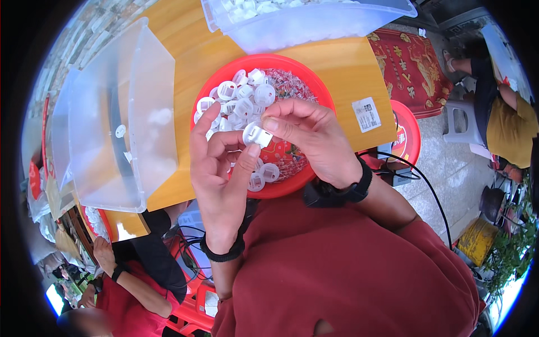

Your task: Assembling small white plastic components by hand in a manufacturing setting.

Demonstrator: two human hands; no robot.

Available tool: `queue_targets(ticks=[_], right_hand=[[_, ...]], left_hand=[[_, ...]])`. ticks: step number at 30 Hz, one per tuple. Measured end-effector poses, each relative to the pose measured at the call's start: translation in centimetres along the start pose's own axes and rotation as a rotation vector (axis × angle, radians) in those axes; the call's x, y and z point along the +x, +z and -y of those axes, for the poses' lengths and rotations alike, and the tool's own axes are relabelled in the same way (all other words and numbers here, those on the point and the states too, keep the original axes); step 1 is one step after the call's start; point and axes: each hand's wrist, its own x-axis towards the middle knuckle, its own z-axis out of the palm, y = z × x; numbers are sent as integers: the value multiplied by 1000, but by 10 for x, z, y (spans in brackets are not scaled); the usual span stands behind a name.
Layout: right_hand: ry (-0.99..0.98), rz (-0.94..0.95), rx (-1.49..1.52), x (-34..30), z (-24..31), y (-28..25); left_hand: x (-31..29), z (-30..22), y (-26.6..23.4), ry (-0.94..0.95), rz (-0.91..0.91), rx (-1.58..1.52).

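Observation:
A white round plastic part (255,135) with a raised square block is held up over a red basin (264,59). My left hand (219,182) pinches its lower edge between thumb and forefinger, the other fingers raised. On the upper right edge, the thumb and bent forefinger of my right hand (323,140) are closed; whether a smaller piece sits between them is hidden. Below in the basin lie several similar white round parts (227,90), heaped on the left. Along the right side is a mass of small clear pieces with thin metal leads (289,84).
The basin stands on a wooden table (193,53). A translucent bin (120,123) is at left; another bin (320,31), filled with white pieces, is at the far edge. A black cable (435,194) curves at right. Other people sit at lower left (135,292) and far right (508,126).

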Motion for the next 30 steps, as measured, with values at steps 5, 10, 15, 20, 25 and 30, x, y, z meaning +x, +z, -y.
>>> queue_targets(ticks=[5,10,15,20,25,30], right_hand=[[11,29,45,1,1,-4],[-12,21,9,0,3,-1],[-15,-84,116,0,-6,3],[-69,-138,181,-3,-9,13],[-88,-53,17,0,-5,11],[17,-127,193,-1,-2,17]], left_hand=[[-1,5,0,-32,-51,-100],[0,-2,8,-71,-55,-259],[-7,17,15,-98,-98,-490],[-8,20,14,-143,-134,-616],[-5,20,4,-86,-172,-479],[-8,14,18,-112,-216,-549]])
